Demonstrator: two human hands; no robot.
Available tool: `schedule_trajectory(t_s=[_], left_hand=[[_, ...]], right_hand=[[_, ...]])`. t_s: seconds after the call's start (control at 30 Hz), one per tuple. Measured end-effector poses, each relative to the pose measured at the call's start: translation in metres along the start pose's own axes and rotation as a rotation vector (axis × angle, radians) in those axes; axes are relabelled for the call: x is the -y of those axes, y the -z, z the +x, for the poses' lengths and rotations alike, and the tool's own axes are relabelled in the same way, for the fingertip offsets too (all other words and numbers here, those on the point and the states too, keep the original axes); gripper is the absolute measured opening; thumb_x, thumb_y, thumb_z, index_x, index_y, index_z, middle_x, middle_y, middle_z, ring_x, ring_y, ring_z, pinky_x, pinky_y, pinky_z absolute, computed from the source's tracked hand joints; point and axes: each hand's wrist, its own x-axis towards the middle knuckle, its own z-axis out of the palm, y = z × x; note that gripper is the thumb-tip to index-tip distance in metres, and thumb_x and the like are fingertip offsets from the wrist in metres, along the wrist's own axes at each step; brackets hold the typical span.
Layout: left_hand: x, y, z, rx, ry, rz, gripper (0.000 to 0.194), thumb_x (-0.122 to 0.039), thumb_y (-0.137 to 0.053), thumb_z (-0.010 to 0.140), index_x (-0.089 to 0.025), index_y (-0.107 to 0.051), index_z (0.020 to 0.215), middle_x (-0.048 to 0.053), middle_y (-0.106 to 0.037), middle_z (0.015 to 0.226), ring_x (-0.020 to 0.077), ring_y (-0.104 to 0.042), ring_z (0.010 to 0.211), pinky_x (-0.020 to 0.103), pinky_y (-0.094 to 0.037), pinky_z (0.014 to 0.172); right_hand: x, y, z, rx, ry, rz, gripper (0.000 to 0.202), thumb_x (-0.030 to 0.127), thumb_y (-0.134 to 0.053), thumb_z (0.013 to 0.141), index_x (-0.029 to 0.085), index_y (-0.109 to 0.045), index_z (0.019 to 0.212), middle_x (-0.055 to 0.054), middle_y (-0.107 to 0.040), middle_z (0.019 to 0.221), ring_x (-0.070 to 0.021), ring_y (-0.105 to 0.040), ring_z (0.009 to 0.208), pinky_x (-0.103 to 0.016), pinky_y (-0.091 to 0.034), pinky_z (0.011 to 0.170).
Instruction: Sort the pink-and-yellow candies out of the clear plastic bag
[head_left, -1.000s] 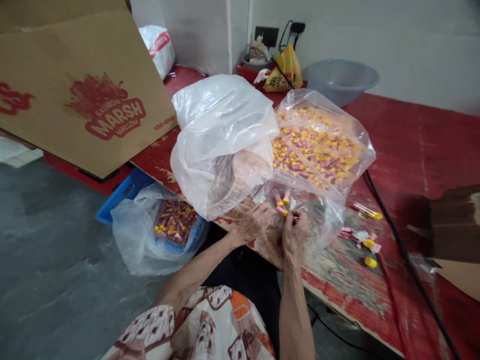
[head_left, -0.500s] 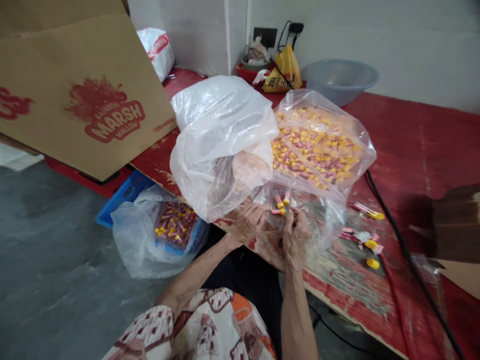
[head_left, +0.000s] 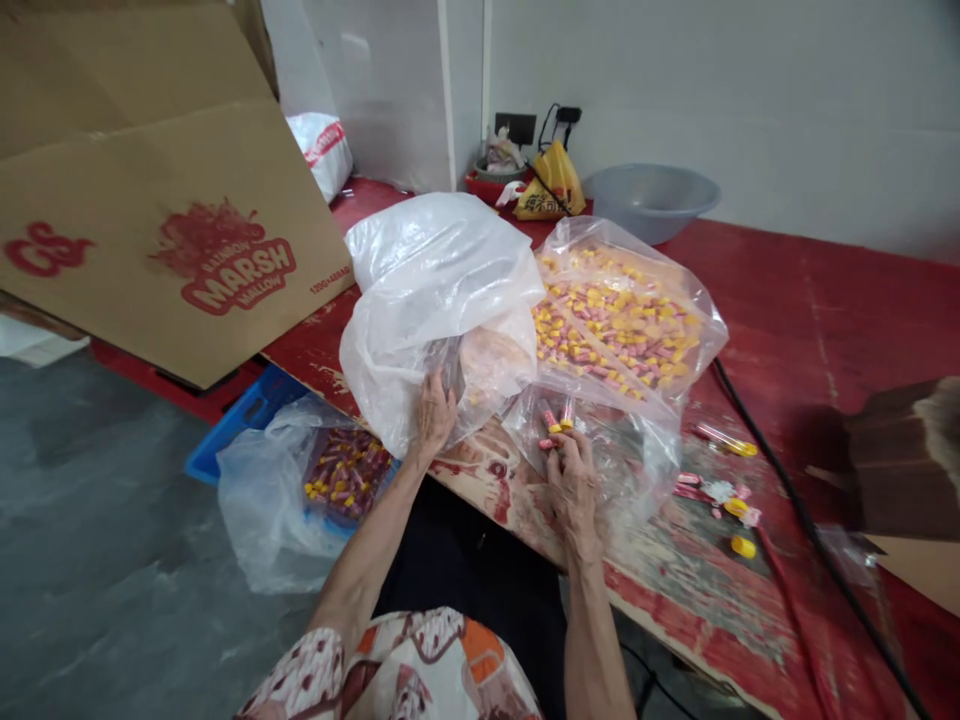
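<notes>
My left hand reaches to the opening of a white plastic bag; its fingers are apart at the bag's mouth. What they may touch inside is hidden. My right hand lies on the clear bag's flap, fingertips at a few small pink tubes with yellow caps. I cannot make out whether it grips one. Behind it lies a clear bag filled with such tubes.
A printed carton stands at the left, above a blue crate of tubes. Loose pieces, a longer tube and a black cable lie right. A basin sits behind.
My left hand has left the small tubes beside my right hand and moved left to the white bag's opening. The view has tilted up a little.
</notes>
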Motion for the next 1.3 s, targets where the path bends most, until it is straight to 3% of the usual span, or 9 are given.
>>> schedule_trajectory(t_s=[0.17,0.27,0.33,0.5,0.63,0.77,0.9,1.13,1.3], left_hand=[[0.002,-0.001,0.000,-0.087,0.110,-0.068,0.029,-0.023,-0.063,0.099,-0.019,-0.071,0.127,0.015,-0.078,0.121,0.0311,-0.076,0.114,0.048,-0.066,0.104],[-0.011,0.010,-0.013,-0.209,0.176,-0.137,0.031,-0.027,-0.058,0.103,-0.018,-0.071,0.130,0.014,-0.079,0.118,0.0258,-0.076,0.103,0.039,-0.067,0.093],[-0.027,0.017,-0.029,-0.201,0.136,-0.206,0.033,-0.031,-0.054,0.107,-0.019,-0.072,0.132,0.012,-0.080,0.120,0.0232,-0.076,0.102,0.035,-0.066,0.091],[-0.072,0.010,-0.072,0.129,0.039,-0.457,0.035,-0.043,-0.055,0.110,-0.021,-0.078,0.127,0.010,-0.081,0.120,0.0231,-0.077,0.112,0.037,-0.063,0.103],[-0.086,-0.008,-0.083,0.422,0.260,-0.651,0.043,-0.056,-0.058,0.108,-0.020,-0.078,0.121,-0.001,-0.064,0.073,0.0153,-0.063,0.067,0.028,-0.055,0.069],[-0.084,-0.009,-0.076,0.488,0.426,-0.785,0.059,-0.069,-0.062,0.101,-0.015,-0.075,0.121,-0.007,-0.050,0.063,0.0115,-0.049,0.055,0.024,-0.040,0.055],[-0.084,-0.001,-0.071,0.591,0.394,-0.760,0.061,-0.071,-0.064,0.097,-0.015,-0.077,0.119,-0.007,-0.049,0.064,0.0108,-0.049,0.056,0.023,-0.040,0.055],[-0.086,-0.002,-0.073,0.589,0.442,-0.789,0.061,-0.069,-0.065,0.095,-0.015,-0.077,0.119,-0.007,-0.050,0.065,0.0103,-0.050,0.054,0.022,-0.041,0.052],[-0.080,-0.001,-0.072,0.665,0.324,-0.710,0.053,-0.065,-0.066,0.099,-0.018,-0.081,0.116,-0.005,-0.055,0.066,0.0102,-0.052,0.057,0.022,-0.045,0.056]], right_hand=[[0.001,0.002,0.001,-0.006,-0.022,0.058,0.036,0.040,-0.047,0.110,0.023,-0.079,0.111,-0.013,-0.076,0.129,-0.0256,-0.073,0.107,-0.039,-0.059,0.092],[0.000,0.004,0.001,-0.035,-0.126,0.096,0.046,0.060,-0.053,0.112,0.021,-0.078,0.114,-0.011,-0.078,0.109,-0.0246,-0.070,0.090,-0.038,-0.058,0.085],[-0.001,0.005,0.001,-0.085,-0.207,0.089,0.056,0.070,-0.054,0.110,0.020,-0.077,0.119,-0.010,-0.077,0.102,-0.0237,-0.067,0.083,-0.037,-0.056,0.082],[0.002,0.005,0.002,-0.089,-0.172,0.037,0.069,0.081,-0.045,0.111,0.020,-0.077,0.107,-0.013,-0.078,0.104,-0.0270,-0.070,0.092,-0.040,-0.056,0.087],[0.005,0.012,0.002,-0.165,-0.190,0.049,0.067,0.077,-0.044,0.113,0.018,-0.077,0.113,-0.014,-0.078,0.106,-0.0259,-0.069,0.090,-0.040,-0.056,0.086],[0.007,0.015,0.001,-0.245,-0.192,0.024,0.067,0.075,-0.042,0.114,0.018,-0.076,0.114,-0.016,-0.079,0.109,-0.0262,-0.070,0.092,-0.040,-0.055,0.087],[0.008,0.012,0.002,-0.056,-0.167,0.078,0.068,0.078,-0.041,0.111,0.021,-0.077,0.104,-0.013,-0.079,0.103,-0.0271,-0.071,0.093,-0.041,-0.055,0.088],[0.013,0.024,0.003,0.018,-0.346,0.264,0.062,0.076,-0.052,0.105,0.020,-0.078,0.110,-0.009,-0.079,0.097,-0.0245,-0.069,0.085,-0.037,-0.056,0.083],[0.020,0.022,0.003,0.217,-0.375,0.369,0.060,0.078,-0.063,0.096,0.022,-0.078,0.109,-0.006,-0.079,0.092,-0.0231,-0.068,0.076,-0.037,-0.057,0.079]])
